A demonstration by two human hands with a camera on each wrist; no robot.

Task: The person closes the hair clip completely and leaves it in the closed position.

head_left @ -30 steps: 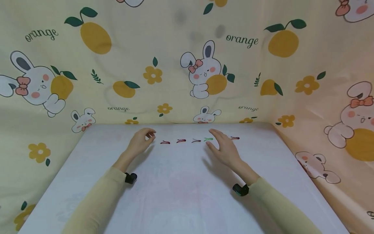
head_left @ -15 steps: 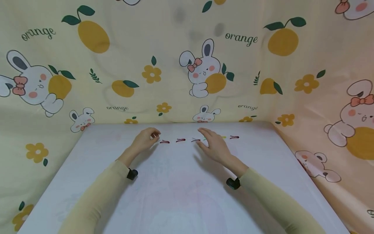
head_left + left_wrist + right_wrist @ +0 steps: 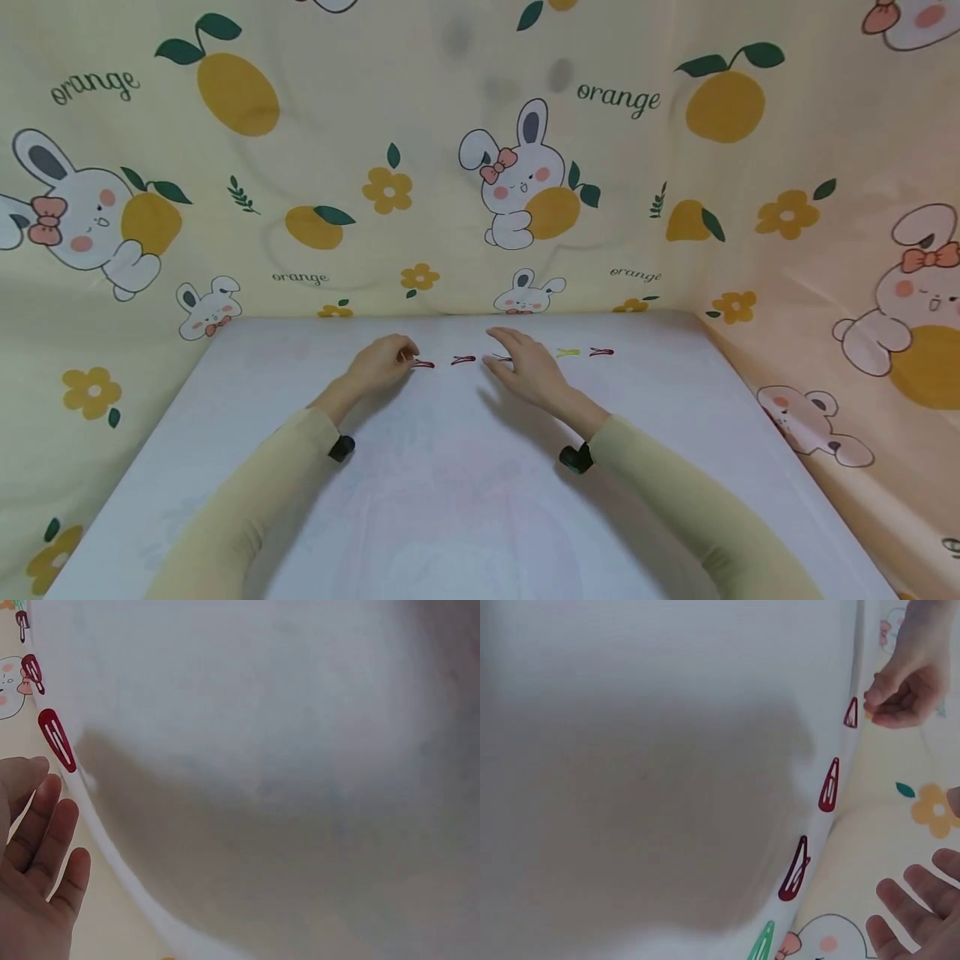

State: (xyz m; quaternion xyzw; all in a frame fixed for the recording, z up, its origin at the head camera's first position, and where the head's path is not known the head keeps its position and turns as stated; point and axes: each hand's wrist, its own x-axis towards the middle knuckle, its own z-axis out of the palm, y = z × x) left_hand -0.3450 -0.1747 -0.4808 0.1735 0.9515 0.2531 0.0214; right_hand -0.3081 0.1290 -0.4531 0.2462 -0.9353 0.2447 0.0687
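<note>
Hair clips lie in a row near the white surface's far edge. My left hand [image 3: 378,367], fingers bent, is at the narrow end of the leftmost red clip [image 3: 426,365]; the left wrist view shows thumb and fingertips just beside that clip [image 3: 48,721], and no grip on it is visible. A second red clip [image 3: 465,359] lies between the hands. My right hand [image 3: 531,372] hovers with fingers apart, partly covering a dark red clip [image 3: 506,358]. A green clip [image 3: 760,949], hidden in the head view, shows in the right wrist view beside my spread right fingers [image 3: 907,907].
Right of my right hand lie a yellow clip [image 3: 568,352] and another red clip [image 3: 602,352]. A patterned cloth [image 3: 435,242] with rabbits and oranges hangs behind the white tabletop [image 3: 450,492] and along its sides.
My right hand has moved left along the row, uncovering the yellow clip and covering the green one. My left hand has moved right, to the leftmost clip, its fingers more bent.
</note>
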